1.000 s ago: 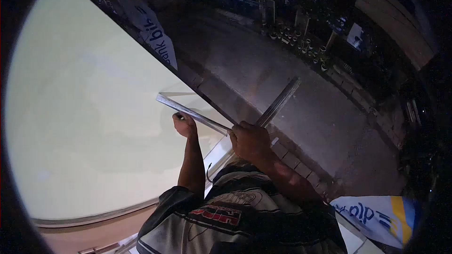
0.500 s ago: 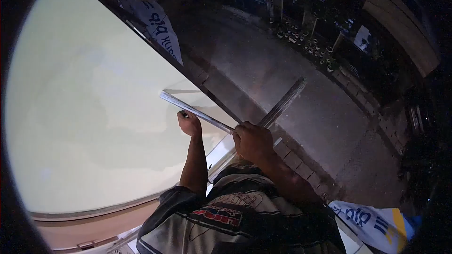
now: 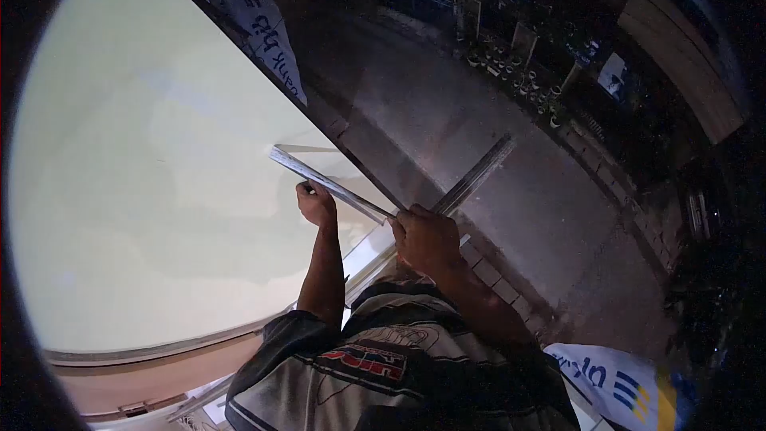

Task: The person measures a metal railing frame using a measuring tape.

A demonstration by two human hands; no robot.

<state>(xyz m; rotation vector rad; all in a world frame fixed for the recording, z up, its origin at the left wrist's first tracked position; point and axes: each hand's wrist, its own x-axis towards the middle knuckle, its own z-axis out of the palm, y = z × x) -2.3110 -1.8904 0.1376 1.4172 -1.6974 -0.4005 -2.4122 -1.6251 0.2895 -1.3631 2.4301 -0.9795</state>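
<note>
A broad pale lit panel fills the left side. Across its edge slants a long silvery metal strip. My right hand is closed around the near end of this strip, at the panel's edge. A second, darker ridged metal bar sticks out beyond that hand over the road; whether the two pieces are joined is hidden behind my fingers. My left hand is just below the strip, in front of the panel. Its fingers are curled into a pinch, and what they hold is too small to make out.
Far below lies a dark paved road. Potted plants line its far side. One printed banner hangs beyond the panel, another banner at lower right. A pinkish ledge runs under the panel.
The view has shifted slightly, so the panel and banners sit a little differently. Both hands keep almost the same pose, and the metal strip has barely moved.
</note>
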